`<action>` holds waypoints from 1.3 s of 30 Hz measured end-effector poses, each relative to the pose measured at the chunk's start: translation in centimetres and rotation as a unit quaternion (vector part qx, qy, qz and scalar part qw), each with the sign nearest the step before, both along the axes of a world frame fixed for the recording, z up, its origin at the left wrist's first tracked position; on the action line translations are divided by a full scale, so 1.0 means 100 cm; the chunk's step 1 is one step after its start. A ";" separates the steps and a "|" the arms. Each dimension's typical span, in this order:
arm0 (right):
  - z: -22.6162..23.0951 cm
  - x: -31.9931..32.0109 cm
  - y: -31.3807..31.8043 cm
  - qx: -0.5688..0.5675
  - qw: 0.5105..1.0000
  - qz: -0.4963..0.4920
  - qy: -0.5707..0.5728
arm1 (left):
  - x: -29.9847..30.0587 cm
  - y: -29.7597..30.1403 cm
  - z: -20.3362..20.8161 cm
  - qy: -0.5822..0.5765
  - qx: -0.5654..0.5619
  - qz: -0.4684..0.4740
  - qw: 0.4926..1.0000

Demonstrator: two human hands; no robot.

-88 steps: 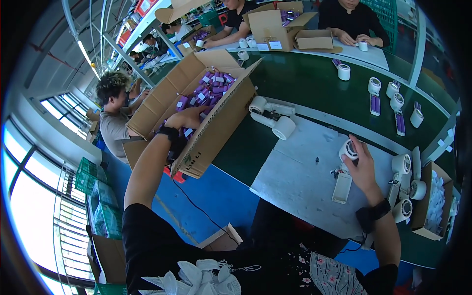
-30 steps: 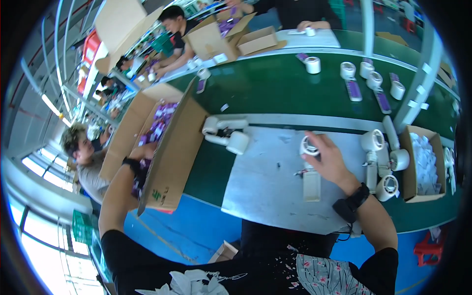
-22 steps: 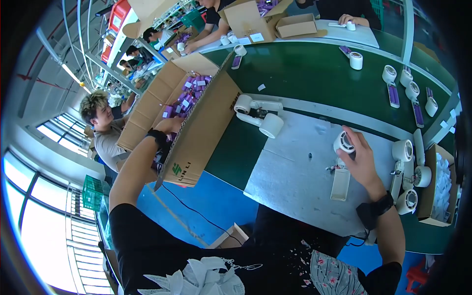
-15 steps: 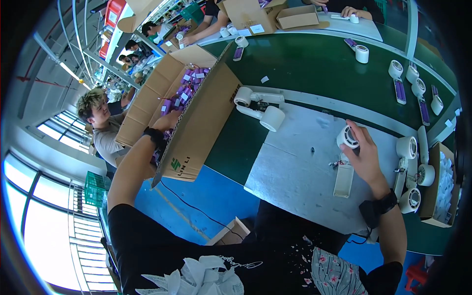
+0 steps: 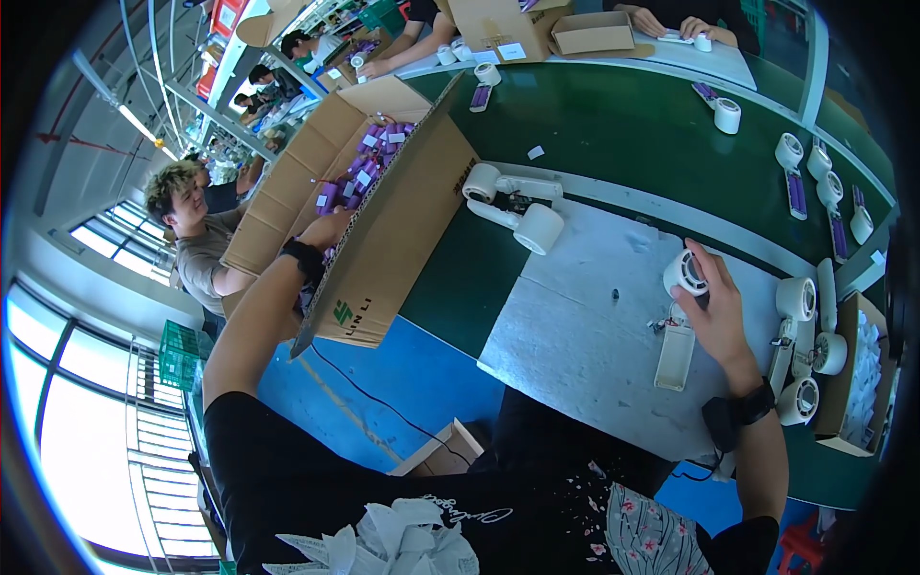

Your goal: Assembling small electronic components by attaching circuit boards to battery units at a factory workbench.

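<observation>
Steady the white fan head (image 5: 681,275), grasped by the right hand (image 5: 719,309), while the left hand (image 5: 328,228), grip hidden, reaches among purple battery packs (image 5: 365,176).

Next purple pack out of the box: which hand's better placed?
Left, probably: the left hand, partly hidden, is inside the cardboard box by the purple packs. The right hand holds a white fan head over the grey board.
</observation>
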State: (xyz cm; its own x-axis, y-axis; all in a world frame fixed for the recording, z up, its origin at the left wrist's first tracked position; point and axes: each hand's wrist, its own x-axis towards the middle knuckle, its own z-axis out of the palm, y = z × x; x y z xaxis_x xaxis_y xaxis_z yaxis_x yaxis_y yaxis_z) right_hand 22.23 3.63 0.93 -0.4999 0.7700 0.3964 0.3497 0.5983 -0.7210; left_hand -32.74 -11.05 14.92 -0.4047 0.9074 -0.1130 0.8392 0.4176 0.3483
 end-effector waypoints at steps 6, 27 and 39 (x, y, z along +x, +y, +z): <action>-0.002 -0.001 0.001 0.003 1.000 0.004 0.014 | -0.005 0.003 -0.006 -0.015 0.012 -0.010 1.000; -0.004 0.001 0.001 0.041 0.999 -0.003 0.009 | 0.004 -0.021 -0.012 -0.009 0.086 -0.017 0.996; -0.003 0.001 0.001 0.024 1.000 -0.007 0.005 | -0.051 -0.028 -0.032 0.077 0.226 0.061 0.969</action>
